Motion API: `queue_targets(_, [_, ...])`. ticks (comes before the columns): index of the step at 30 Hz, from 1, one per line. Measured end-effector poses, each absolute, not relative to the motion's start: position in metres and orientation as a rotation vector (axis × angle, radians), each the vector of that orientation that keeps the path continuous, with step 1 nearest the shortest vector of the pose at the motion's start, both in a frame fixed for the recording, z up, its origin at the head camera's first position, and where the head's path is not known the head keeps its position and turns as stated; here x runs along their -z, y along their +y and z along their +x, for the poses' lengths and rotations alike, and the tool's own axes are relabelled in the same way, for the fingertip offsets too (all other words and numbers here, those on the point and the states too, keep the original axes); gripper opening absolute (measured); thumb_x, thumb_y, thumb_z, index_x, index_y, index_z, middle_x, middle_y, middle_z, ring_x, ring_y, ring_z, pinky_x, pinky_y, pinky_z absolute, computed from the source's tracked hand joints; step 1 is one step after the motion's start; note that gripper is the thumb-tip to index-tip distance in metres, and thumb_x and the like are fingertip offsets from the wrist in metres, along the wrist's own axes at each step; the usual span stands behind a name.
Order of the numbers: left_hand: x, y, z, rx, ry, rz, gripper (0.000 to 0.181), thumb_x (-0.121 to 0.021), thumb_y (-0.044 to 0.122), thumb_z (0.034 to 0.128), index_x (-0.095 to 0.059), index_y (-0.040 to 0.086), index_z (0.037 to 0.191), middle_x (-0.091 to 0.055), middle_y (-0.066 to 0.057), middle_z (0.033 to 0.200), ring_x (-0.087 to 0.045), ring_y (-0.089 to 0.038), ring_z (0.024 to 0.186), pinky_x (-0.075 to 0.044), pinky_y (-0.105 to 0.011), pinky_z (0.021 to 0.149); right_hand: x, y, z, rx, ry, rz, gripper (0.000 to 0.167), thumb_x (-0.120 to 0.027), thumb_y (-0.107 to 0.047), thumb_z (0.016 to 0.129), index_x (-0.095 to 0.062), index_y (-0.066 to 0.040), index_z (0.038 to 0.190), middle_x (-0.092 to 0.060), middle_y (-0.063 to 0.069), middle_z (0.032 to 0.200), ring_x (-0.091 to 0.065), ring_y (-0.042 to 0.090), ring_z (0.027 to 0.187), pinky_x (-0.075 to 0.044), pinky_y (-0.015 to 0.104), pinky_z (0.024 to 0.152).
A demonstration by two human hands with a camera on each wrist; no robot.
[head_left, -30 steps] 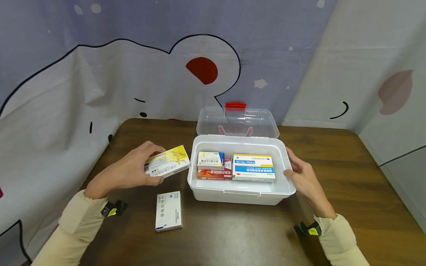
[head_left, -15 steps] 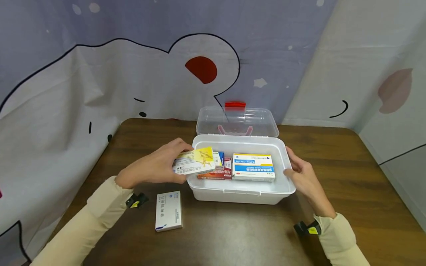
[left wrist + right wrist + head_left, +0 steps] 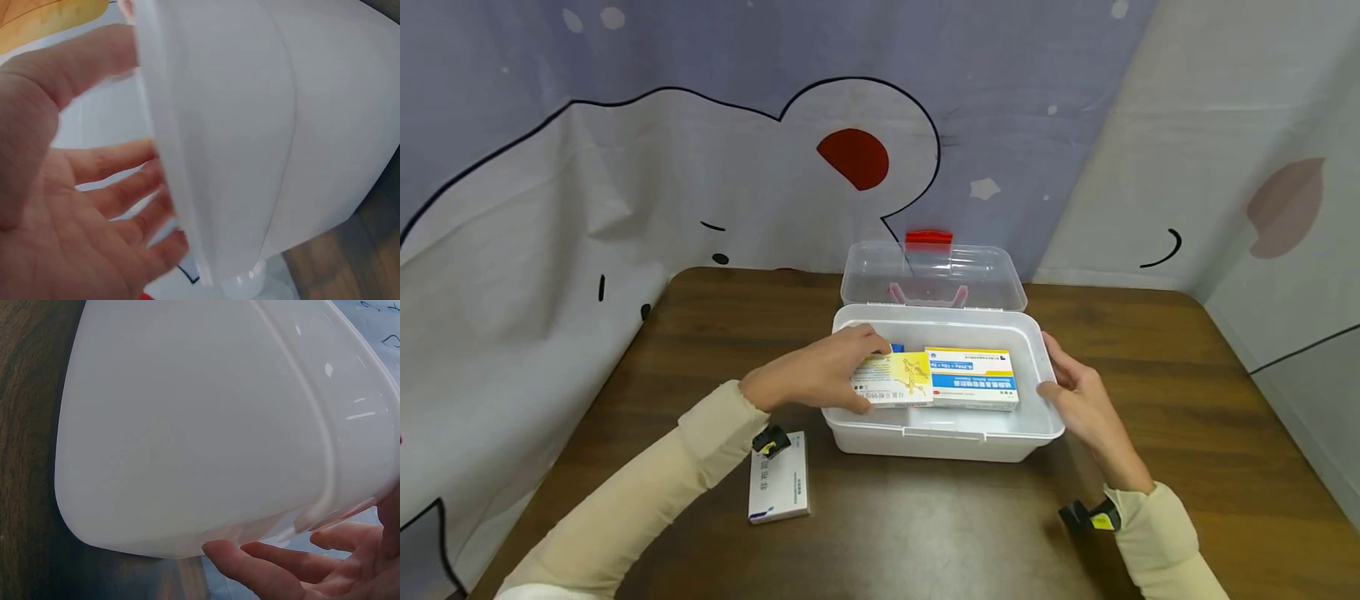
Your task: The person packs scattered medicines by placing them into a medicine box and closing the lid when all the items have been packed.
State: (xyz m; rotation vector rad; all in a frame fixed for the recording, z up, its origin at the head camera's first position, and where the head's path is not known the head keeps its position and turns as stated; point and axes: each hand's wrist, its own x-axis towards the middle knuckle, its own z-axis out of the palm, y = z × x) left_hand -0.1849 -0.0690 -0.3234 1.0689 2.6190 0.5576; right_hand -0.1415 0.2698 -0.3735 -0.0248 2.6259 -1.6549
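Observation:
My left hand (image 3: 820, 372) reaches over the left rim of the white plastic box (image 3: 880, 442) and pinches a yellow-and-white medicine carton (image 3: 898, 379) between thumb and fingers. That carton lies over the smaller cartons at the box's left side, covering most of them. Beside it, inside the box, is a blue-and-white carton (image 3: 973, 380). My right hand (image 3: 1093, 412) grips the box's right rim, thumb on top and fingers along the outer side. In the left wrist view the box wall (image 3: 231, 137) hides the left fingertips and the carton.
The box's clear lid (image 3: 977, 275) with a red latch (image 3: 928, 238) stands open at the back. On the wooden table (image 3: 925, 533), a white carton (image 3: 782, 487) lies front left of the box, partly under my left wrist. A patterned cloth (image 3: 722, 167) hangs behind.
My left hand has carried the yellow-and-white carton rightward from outside the box to over its left part. My right hand has stayed on the rim.

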Motion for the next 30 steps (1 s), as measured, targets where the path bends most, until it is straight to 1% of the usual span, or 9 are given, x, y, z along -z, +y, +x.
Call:
queue_targets(5, [0.332,-0.059,-0.187,-0.424,2.602,1.057,0.068,-0.081,0.026,0.0656,-0.051,0.015,0.126,-0.048,0.002,0.123,-0.040,-0.016,0.110,-0.039,-0.033,0.095,0.375,0.270,-0.142,1.641,2.641,-0.035,0.067,-0.048,0.002,0.086,-0.023,-0.017,0.146,-0.038,0.020,0.139,-0.050,0.035,0.110,-0.052,0.032,0.073])
queue_targets(9, [0.338,-0.056,-0.185,-0.333,2.606,1.075,0.068,-0.081,0.027,0.0659,-0.052,0.016,0.126,-0.049,0.001,0.126,-0.041,-0.019,0.112,-0.034,-0.038,0.099,0.375,0.270,-0.141,1.626,2.641,-0.031,0.067,-0.048,0.001,0.087,-0.023,-0.020,0.146,-0.037,0.019,0.140,-0.051,0.034,0.109,-0.052,0.034,0.073])
queue_targets(11, [0.340,-0.053,-0.185,-0.287,2.613,1.080,0.068,-0.081,0.028,0.0664,-0.052,0.016,0.127,-0.050,0.002,0.127,-0.042,-0.019,0.110,-0.034,-0.038,0.098,0.375,0.270,-0.141,1.619,2.649,-0.030,0.067,-0.048,0.001,0.087,-0.023,-0.020,0.146,-0.037,0.019,0.140,-0.051,0.034,0.110,-0.052,0.035,0.074])
queue_targets(16, [0.341,-0.046,-0.186,-0.150,2.596,1.063,0.060,-0.077,0.025,0.0705,-0.054,0.017,0.125,-0.053,0.003,0.120,-0.045,-0.016,0.100,-0.042,-0.034,0.090,0.374,0.271,-0.141,1.615,2.666,-0.029,0.067,-0.047,0.001,0.087,-0.023,-0.018,0.146,-0.037,0.020,0.139,-0.051,0.035,0.109,-0.052,0.034,0.074])
queue_targets(20, [0.341,-0.040,-0.185,-0.054,2.566,1.019,0.057,-0.073,0.022,0.0751,-0.051,0.015,0.127,-0.053,0.000,0.116,-0.047,-0.016,0.096,-0.044,-0.035,0.088,0.374,0.270,-0.142,1.635,2.661,-0.041,0.067,-0.047,0.003,0.086,-0.024,-0.015,0.146,-0.040,0.023,0.136,-0.052,0.037,0.107,-0.052,0.033,0.071])
queue_targets(23, [0.339,-0.038,-0.185,-0.027,2.535,1.002,0.055,-0.069,0.017,0.0776,-0.048,0.015,0.128,-0.051,-0.003,0.115,-0.047,-0.017,0.094,-0.045,-0.035,0.087,0.374,0.270,-0.141,1.634,2.661,-0.038,0.067,-0.047,0.003,0.086,-0.024,-0.016,0.146,-0.040,0.023,0.136,-0.052,0.038,0.106,-0.053,0.033,0.071])
queue_targets(27, [0.339,-0.036,-0.186,-0.032,2.482,0.976,0.054,-0.064,0.011,0.0800,-0.043,0.017,0.129,-0.047,-0.005,0.116,-0.045,-0.019,0.096,-0.043,-0.036,0.089,0.374,0.270,-0.141,1.633,2.655,-0.027,0.067,-0.047,0.002,0.086,-0.024,-0.017,0.146,-0.040,0.022,0.137,-0.051,0.036,0.108,-0.052,0.034,0.072])
queue_targets(30, [0.340,-0.035,-0.187,-0.006,2.452,0.928,0.055,-0.061,0.010,0.0824,-0.040,0.017,0.133,-0.044,-0.007,0.123,-0.043,-0.020,0.101,-0.040,-0.038,0.095,0.375,0.269,-0.142,1.658,2.638,-0.038,0.067,-0.048,0.002,0.086,-0.024,-0.016,0.145,-0.039,0.022,0.137,-0.050,0.036,0.109,-0.052,0.034,0.072])
